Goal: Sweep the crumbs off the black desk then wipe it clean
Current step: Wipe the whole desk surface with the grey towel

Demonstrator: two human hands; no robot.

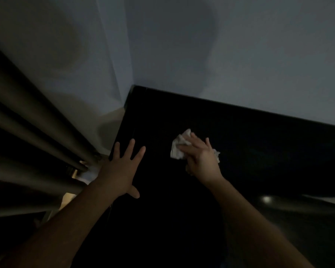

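Observation:
The black desk (249, 144) fills the middle and right of the dim head view, its far edge against the wall. My right hand (201, 157) lies flat on a crumpled white tissue (177, 149) and presses it onto the desk top, fingers pointing to the upper left. My left hand (122, 169) is spread wide with straight fingers at the desk's left edge and holds nothing. No crumbs can be made out on the dark surface.
A grey curtain (27, 136) hangs in thick folds at the left, close to the desk's left edge. A pale wall (201, 55) rises behind the desk. A narrow strip of light floor (112, 120) shows between curtain and desk.

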